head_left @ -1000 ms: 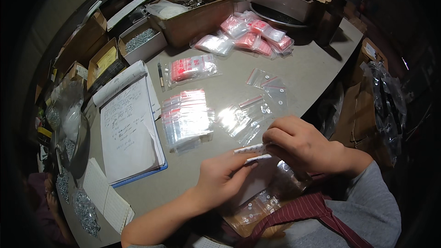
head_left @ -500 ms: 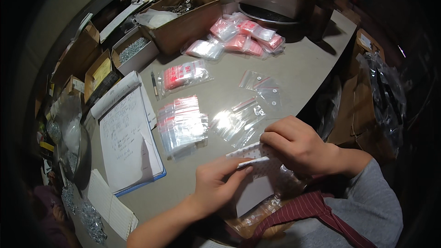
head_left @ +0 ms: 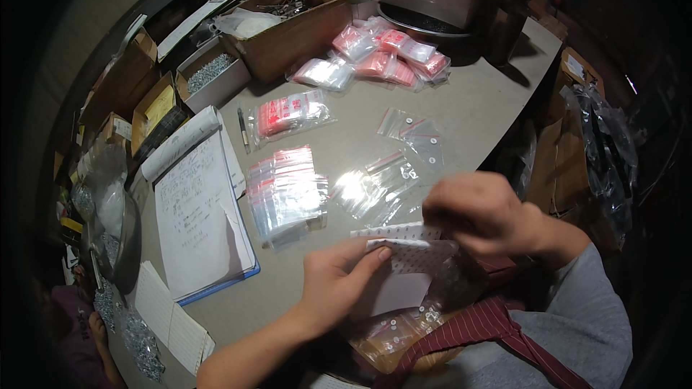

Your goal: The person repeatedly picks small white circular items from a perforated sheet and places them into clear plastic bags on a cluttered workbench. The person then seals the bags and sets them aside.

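My left hand (head_left: pixel 335 281) pinches a white sticker sheet (head_left: pixel 407 263) between thumb and fingers near the table's front edge. Rows of small printed marks cover the sheet, and its upper part is folded over. Just above the sheet's right end is my right hand (head_left: pixel 479 212), blurred, with fingers curled in; its fingertips are hidden. Below the sheet, by my lap, lie clear zip bags (head_left: pixel 393 331) with small round white labels. More labelled zip bags (head_left: pixel 382 184) are spread on the table beyond my hands. An overlapping stack of clear zip bags (head_left: pixel 288 198) lies left of them.
A clipboard (head_left: pixel 198 223) with written pages lies left, a pen (head_left: pixel 244 130) beside it. Packs of red-marked bags (head_left: pixel 386 54) are piled farther back. Boxes of metal parts (head_left: pixel 209 75) line the far left. A dark bottle (head_left: pixel 508 25) stands far right. Another person's arm (head_left: pixel 101 338) shows lower left.
My right hand has lifted slightly up and right, away from the sticker sheet. My left hand still holds the sheet, which has shifted slightly. The bags on the table stay put.
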The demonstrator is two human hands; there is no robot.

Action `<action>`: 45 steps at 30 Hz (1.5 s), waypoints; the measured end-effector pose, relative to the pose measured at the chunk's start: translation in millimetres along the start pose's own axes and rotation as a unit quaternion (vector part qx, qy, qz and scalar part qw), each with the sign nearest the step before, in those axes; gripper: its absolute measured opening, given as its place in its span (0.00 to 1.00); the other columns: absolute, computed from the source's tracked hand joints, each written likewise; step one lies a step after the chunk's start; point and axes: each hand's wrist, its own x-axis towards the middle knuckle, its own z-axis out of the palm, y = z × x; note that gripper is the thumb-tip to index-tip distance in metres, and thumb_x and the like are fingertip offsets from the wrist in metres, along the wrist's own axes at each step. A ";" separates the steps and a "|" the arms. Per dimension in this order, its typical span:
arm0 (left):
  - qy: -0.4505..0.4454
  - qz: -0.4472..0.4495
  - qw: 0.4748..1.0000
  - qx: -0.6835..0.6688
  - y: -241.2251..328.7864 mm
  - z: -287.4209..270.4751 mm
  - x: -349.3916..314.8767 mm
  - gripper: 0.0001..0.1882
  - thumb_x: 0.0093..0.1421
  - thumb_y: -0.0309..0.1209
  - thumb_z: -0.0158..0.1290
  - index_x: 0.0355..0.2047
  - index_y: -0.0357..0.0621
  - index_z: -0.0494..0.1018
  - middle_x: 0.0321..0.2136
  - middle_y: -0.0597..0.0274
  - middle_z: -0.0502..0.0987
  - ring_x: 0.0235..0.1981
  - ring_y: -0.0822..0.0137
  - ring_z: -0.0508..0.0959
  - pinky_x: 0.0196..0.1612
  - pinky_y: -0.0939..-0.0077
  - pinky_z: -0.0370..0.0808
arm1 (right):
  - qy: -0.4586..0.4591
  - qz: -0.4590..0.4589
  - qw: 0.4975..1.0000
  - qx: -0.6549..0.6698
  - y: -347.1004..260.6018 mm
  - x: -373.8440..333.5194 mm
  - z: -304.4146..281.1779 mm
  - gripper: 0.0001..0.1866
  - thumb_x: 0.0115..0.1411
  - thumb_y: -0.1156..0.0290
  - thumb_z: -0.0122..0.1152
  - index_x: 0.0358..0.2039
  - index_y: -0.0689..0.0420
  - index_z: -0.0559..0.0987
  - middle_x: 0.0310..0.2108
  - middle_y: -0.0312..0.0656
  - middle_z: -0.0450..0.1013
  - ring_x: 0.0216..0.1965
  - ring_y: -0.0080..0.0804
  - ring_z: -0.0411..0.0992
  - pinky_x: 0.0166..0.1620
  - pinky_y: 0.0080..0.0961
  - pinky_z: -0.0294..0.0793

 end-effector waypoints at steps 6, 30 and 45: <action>-0.078 0.244 0.948 0.189 4.3 4.6 -1.1 0.21 0.54 0.18 0.58 0.49 0.43 0.82 0.46 0.48 0.84 0.42 0.51 0.86 0.45 0.65 0.83 | -0.160 0.170 0.972 -0.013 40.9 62.9 -10.2 0.11 0.58 0.67 0.64 0.36 0.62 0.81 0.30 0.53 0.78 0.36 0.52 0.79 0.43 0.44 0.78; -0.049 0.300 0.944 0.127 -6.8 12.3 0.7 0.15 0.57 0.22 0.61 0.46 0.40 0.82 0.44 0.50 0.84 0.38 0.54 0.86 0.41 0.68 0.83 | -0.188 -0.005 0.969 -0.161 11.5 104.6 33.4 0.12 0.58 0.72 0.66 0.38 0.63 0.74 0.33 0.51 0.76 0.38 0.54 0.78 0.38 0.47 0.75; 0.010 0.178 0.982 0.056 -2.8 6.5 8.9 0.12 0.63 0.26 0.63 0.47 0.42 0.85 0.30 0.51 0.84 0.27 0.64 0.82 0.33 0.72 0.77 | -0.185 0.156 0.957 0.163 11.9 1.5 -14.7 0.18 0.56 0.76 0.63 0.49 0.61 0.76 0.46 0.51 0.74 0.46 0.51 0.76 0.49 0.42 0.77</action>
